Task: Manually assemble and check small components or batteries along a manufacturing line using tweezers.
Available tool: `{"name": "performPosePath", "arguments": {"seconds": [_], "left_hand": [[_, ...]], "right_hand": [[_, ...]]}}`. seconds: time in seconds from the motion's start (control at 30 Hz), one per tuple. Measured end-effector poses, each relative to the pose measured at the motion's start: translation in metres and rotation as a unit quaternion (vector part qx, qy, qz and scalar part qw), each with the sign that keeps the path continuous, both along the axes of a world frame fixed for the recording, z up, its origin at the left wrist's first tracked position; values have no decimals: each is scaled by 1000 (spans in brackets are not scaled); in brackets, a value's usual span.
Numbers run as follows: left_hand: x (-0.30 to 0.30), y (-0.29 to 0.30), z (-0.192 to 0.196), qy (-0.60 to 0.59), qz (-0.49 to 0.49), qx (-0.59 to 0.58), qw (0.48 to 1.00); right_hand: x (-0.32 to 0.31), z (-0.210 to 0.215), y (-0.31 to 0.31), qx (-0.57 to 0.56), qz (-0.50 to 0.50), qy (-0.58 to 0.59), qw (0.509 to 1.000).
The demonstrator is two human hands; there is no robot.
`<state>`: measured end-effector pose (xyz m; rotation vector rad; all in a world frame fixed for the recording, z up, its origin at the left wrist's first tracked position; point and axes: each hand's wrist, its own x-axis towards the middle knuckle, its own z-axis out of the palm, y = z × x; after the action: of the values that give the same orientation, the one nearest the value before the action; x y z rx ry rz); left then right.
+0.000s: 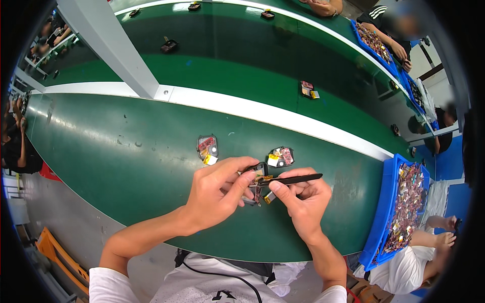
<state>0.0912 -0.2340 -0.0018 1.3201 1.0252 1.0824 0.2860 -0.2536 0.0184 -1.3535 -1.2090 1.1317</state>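
Small dark electronic part (257, 177), with a yellow and reddish piece on it and a short silvery tab hanging below, sits between my two hands, just above the near edge of the green belt (101, 151). My left hand (217, 192) pinches the part from the left, thumb and forefinger closed on it. My right hand (303, 197) grips black tweezers (290, 179) that lie nearly level, the working end at the part, the far end pointing right past my knuckles. Whether the tips actually clamp anything I cannot tell; the spot is too small and crowded.

Just beyond the part, farther up the belt, two similar units: one (207, 149) up and left of it, one (281, 157) close above and slightly right. Well right of the part, at the belt's end, a blue bin (385, 202) full of small shiny pieces. Another person's bare legs lie beside that bin.
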Motion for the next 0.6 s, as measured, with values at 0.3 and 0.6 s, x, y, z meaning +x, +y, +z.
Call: {"name": "performPosePath", "arguments": {"seconds": [0.3, 0.6], "left_hand": [[1, 2, -4, 120, 19, 185, 975], [1, 3, -8, 140, 48, 253, 956]], "right_hand": [[-1, 8, 5, -102, -14, 103, 989], [6, 2, 5, -87, 14, 78, 993]]}}
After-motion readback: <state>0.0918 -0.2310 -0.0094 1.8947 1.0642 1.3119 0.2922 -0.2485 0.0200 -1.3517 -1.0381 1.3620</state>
